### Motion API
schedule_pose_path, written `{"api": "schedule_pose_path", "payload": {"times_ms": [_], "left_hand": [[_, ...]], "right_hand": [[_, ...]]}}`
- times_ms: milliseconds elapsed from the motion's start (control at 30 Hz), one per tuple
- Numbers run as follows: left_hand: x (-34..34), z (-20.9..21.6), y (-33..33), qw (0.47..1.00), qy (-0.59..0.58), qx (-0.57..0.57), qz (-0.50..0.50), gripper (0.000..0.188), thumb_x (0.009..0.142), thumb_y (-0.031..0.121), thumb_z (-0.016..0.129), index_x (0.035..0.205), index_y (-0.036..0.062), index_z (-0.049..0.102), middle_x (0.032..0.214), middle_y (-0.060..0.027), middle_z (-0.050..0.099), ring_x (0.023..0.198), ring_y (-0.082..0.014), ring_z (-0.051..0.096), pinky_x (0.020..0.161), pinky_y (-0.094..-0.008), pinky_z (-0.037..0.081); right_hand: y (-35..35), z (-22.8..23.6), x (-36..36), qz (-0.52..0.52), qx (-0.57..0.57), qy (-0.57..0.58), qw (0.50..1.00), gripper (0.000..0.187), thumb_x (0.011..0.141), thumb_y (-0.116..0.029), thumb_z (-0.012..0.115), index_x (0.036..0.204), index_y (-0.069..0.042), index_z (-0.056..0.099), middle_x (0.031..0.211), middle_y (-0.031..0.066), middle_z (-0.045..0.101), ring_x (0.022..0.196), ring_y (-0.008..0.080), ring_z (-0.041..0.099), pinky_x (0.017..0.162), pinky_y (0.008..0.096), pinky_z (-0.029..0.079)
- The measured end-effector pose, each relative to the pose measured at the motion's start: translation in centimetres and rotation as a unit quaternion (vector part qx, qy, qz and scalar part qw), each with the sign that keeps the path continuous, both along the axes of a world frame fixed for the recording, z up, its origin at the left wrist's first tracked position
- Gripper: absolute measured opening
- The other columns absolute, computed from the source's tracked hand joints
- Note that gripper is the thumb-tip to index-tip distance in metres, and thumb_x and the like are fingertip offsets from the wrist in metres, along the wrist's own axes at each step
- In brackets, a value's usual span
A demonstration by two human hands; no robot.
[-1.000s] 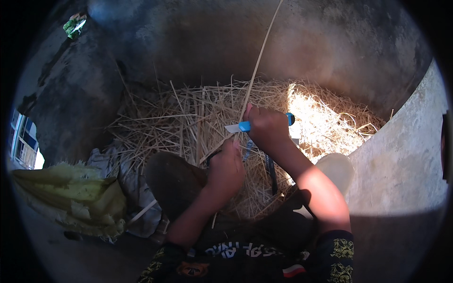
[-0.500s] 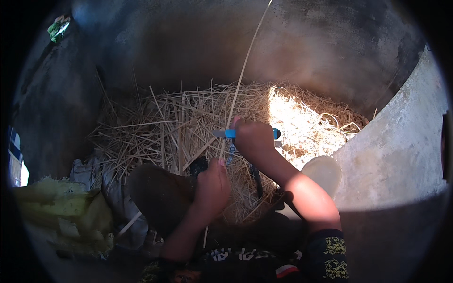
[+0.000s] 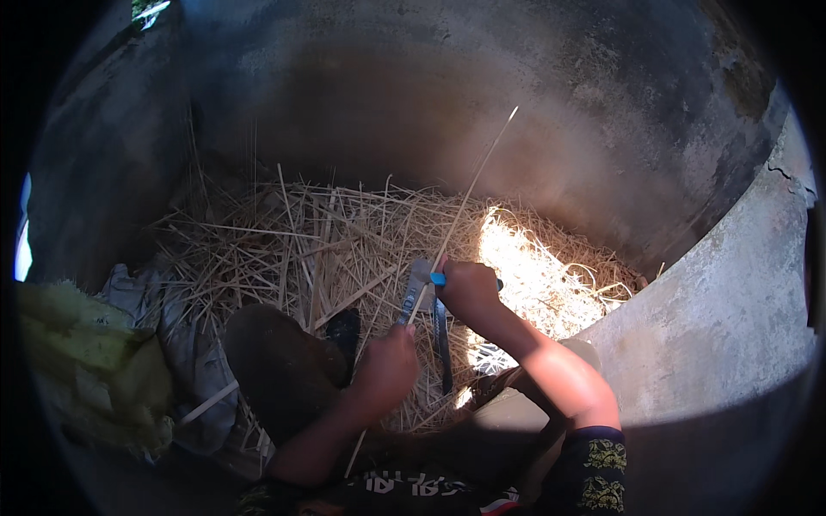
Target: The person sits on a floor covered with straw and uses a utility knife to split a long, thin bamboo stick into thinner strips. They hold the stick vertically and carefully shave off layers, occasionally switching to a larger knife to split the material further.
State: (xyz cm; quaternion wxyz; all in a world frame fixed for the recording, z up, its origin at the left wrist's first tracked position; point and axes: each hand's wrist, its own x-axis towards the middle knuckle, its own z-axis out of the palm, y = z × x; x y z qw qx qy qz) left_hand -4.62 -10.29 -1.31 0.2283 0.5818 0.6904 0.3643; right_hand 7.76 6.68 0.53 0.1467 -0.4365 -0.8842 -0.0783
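Note:
My left hand (image 3: pixel 387 365) is closed round a thin, pale strip (image 3: pixel 469 196) that looks like split bamboo. The strip slants from near my lap, through the left hand, up to a pointed far end. My right hand (image 3: pixel 471 291) grips a blue-handled knife (image 3: pixel 438 279), held crosswise against the strip a little beyond the left hand. Its blade points left, and part of the handle shows past the fist. Right thumb and strip meet beside the blade, though their exact contact is hard to see.
Loose straw-like shavings (image 3: pixel 335 232) cover the floor ahead, with a bright sunlit patch at right. A curved grey wall (image 3: pixel 361 103) rises behind. At left lies a yellowish sack (image 3: pixel 95 361). My bent knee (image 3: pixel 275 361) and a dark strap (image 3: pixel 442 353) are close to my hands.
The strip has slid toward me, so its far end now shows lower in the picture. The knife has tilted slightly. The whole view has shifted a little upward.

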Motion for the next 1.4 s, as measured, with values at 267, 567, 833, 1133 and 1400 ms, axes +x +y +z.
{"api": "schedule_pose_path", "payload": {"times_ms": [267,567,833,1133,1400], "left_hand": [[1.3,0.5,-0.6,0.999,-0.033,-0.017,0.006,0.028,0.103,0.022,0.045,0.091,-0.0015,0.054,0.066,-0.0274,0.059,0.068,-0.0491,0.061,0.056,-0.053,0.046],[1.8,1.3,-2.5,0.995,0.034,-0.018,-0.088,0.021,0.102,0.019,0.046,0.096,-0.0004,0.052,0.062,-0.0254,0.059,0.059,-0.0456,0.062,0.051,-0.0528,0.049],[2.0,4.1,-3.6,0.991,0.006,-0.103,-0.086,0.027,0.104,0.024,0.044,0.093,0.001,0.053,0.064,-0.027,0.058,0.066,-0.0496,0.061,0.054,-0.0536,0.047],[2.0,4.2,-4.1,0.99,0.039,-0.092,-0.097,0.023,0.103,0.026,0.046,0.099,0.0039,0.05,0.066,-0.0279,0.062,0.065,-0.05,0.063,0.053,-0.0561,0.05],[3.8,4.0,-6.0,0.97,0.115,-0.173,-0.128,0.03,0.104,0.027,0.043,0.092,0.0011,0.054,0.068,-0.027,0.06,0.07,-0.0489,0.063,0.058,-0.0529,0.048]], "right_hand": [[5.5,0.6,1.5,-0.039,0.082,0.042,0.995,0.03,0.096,-0.018,0.051,0.071,-0.007,0.064,0.059,0.0128,0.065,0.053,0.03,0.067,0.049,0.0403,0.053],[11.3,2.6,6.5,-0.23,0.023,0.078,0.97,0.017,0.084,-0.018,0.059,0.078,-0.007,0.07,0.075,0.0178,0.07,0.074,0.0336,0.072,0.063,0.0452,0.057],[11.9,4.8,10.2,-0.209,0.063,0.084,0.972,0.023,0.089,-0.026,0.062,0.084,-0.007,0.072,0.079,0.0179,0.071,0.075,0.0339,0.072,0.067,0.0431,0.058],[8.8,6.1,9.7,-0.224,0.009,0.03,0.974,0.027,0.085,-0.029,0.062,0.087,-0.006,0.075,0.086,0.0176,0.073,0.081,0.0343,0.072,0.076,0.0435,0.057],[15.7,3.7,18.7,-0.377,-0.025,0.185,0.907,0.029,0.09,-0.034,0.059,0.089,-0.008,0.073,0.091,0.0181,0.072,0.09,0.0344,0.07,0.08,0.0445,0.057]]}}
